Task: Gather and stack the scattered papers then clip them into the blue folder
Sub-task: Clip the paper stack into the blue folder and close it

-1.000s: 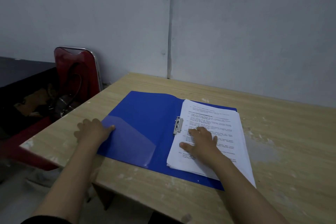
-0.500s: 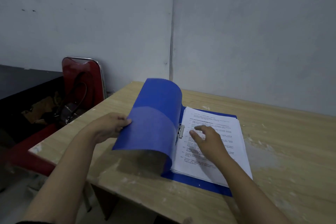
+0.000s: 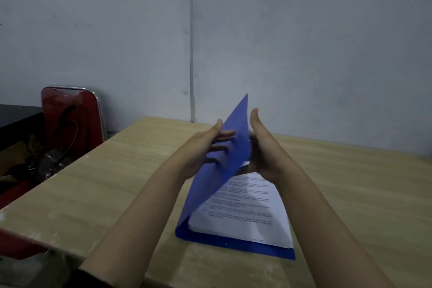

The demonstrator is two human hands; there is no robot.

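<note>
While the folder [image 3: 219, 194] is lying on the desk [image 3: 117, 182] with its cover half raised over the papers [image 3: 247, 213], we are pressing our left hand [image 3: 205, 147], fingers straight, against the cover; our right hand [image 3: 261, 145], fingers unclear, is standing beside it. We are judging the cover light, floppy and slick, best guided flat-palmed near its free edge.

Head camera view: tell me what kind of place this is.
Probably a plain office or storeroom corner. A worn light-wood laminate table stands against a bare grey painted wall, a red padded metal-framed chair sits beside it, and printed white papers lie in a blue plastic folder.
</note>
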